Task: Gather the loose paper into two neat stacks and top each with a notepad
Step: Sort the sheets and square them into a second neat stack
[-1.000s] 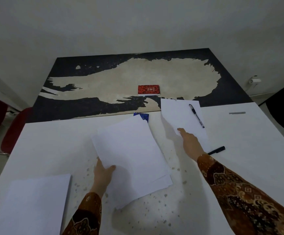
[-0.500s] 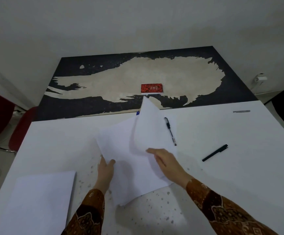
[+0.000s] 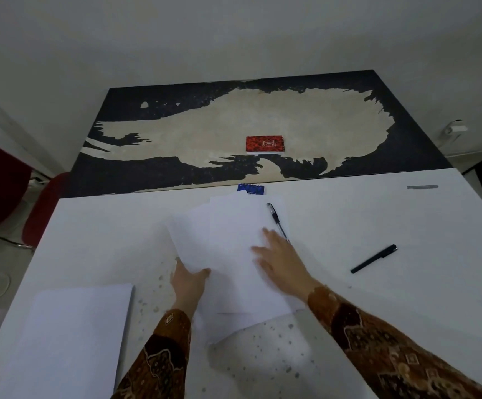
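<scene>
Paper (image 3: pixel 234 249) under fingers (image 3: pixel 268 236) (flat)

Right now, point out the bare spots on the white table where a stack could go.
Bare: the right side beyond the black pen, and the left strip above the paper stack. Crowded: the middle, where the left hand and right hand hold loose sheets beside the clear pen.

A white table (image 3: pixel 407 226) carries a fanned pile of loose sheets (image 3: pixel 228 240) at its middle, a squared paper stack (image 3: pixel 75 326) near left, a blue notepad (image 3: pixel 252 189) at the far edge, and two pens (image 3: pixel 373 259). Behind it, a dark worn tabletop (image 3: pixel 147 174) bears a red notepad (image 3: pixel 265 144).
</scene>
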A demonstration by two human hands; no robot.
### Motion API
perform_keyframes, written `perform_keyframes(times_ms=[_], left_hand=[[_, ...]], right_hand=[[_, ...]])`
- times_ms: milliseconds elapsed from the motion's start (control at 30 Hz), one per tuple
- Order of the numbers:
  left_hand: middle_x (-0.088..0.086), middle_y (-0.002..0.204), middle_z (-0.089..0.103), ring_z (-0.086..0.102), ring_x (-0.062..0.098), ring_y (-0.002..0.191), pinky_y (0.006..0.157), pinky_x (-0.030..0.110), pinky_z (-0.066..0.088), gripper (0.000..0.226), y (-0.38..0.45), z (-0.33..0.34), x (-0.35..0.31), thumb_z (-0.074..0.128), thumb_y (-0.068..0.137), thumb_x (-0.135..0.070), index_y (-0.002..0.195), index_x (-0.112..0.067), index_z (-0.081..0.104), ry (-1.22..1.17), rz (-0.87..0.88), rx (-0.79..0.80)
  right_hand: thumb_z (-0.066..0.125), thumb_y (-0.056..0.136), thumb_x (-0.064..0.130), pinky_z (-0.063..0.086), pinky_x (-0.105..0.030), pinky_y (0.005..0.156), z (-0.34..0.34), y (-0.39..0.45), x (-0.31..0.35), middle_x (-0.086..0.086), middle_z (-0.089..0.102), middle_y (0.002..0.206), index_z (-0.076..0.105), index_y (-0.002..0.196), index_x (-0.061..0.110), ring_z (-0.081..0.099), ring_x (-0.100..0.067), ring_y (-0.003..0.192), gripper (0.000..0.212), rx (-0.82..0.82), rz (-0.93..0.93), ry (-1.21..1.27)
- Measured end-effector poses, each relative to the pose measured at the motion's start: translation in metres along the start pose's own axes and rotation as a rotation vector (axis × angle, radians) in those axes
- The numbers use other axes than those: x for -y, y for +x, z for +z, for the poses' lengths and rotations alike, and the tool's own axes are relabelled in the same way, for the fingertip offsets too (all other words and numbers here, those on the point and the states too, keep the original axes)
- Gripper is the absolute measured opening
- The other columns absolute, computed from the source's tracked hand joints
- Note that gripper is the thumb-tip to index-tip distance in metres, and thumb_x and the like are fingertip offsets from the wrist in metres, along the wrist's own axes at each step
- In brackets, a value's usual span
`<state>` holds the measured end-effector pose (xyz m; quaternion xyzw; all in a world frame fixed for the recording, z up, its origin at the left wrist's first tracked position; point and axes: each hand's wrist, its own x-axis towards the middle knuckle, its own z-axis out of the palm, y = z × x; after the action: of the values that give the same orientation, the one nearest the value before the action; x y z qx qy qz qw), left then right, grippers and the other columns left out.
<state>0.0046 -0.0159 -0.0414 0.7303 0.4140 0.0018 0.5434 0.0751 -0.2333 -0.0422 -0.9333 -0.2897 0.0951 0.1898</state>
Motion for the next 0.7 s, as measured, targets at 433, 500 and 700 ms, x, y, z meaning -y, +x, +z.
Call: perform_keyframes(times_ms=[433, 500, 700], left_hand=[[0.012, 0.134, 0.05, 0.049, 0.03, 0.119, 0.099, 0.042, 0.044, 0.067, -0.006, -0.01, 0.002, 0.061, 0.085, 0.0, 0.144, -0.01, 0.032, 0.027, 0.096, 0.109], [0.011, 0.132, 0.051, 0.051, 0.029, 0.117, 0.097, 0.044, 0.047, 0.066, -0.008, -0.015, 0.003, 0.057, 0.085, 0.003, 0.144, -0.012, 0.032, 0.01, 0.086, 0.155], [0.006, 0.12, 0.056, 0.056, 0.029, 0.107, 0.092, 0.041, 0.049, 0.051, -0.017, -0.021, 0.002, 0.058, 0.09, -0.004, 0.138, -0.008, 0.041, -0.11, 0.049, 0.157]], right_hand=[[0.028, 0.098, 0.041, 0.003, -0.044, 0.118, -0.013, -0.006, -0.052, -0.012, 0.009, 0.159, 0.036, 0.141, 0.01, 0.003, -0.029, 0.147, 0.054, -0.05, 0.378, -0.192], [0.015, 0.09, 0.052, -0.003, -0.042, 0.117, -0.003, -0.015, -0.034, -0.012, 0.013, 0.158, 0.036, 0.141, 0.009, 0.003, -0.028, 0.147, 0.07, -0.017, 0.276, -0.117], [0.024, 0.097, 0.047, -0.014, -0.041, 0.114, 0.023, -0.026, 0.003, -0.004, -0.013, 0.159, -0.004, 0.151, 0.013, -0.015, -0.021, 0.146, 0.07, 0.238, 0.053, -0.151]])
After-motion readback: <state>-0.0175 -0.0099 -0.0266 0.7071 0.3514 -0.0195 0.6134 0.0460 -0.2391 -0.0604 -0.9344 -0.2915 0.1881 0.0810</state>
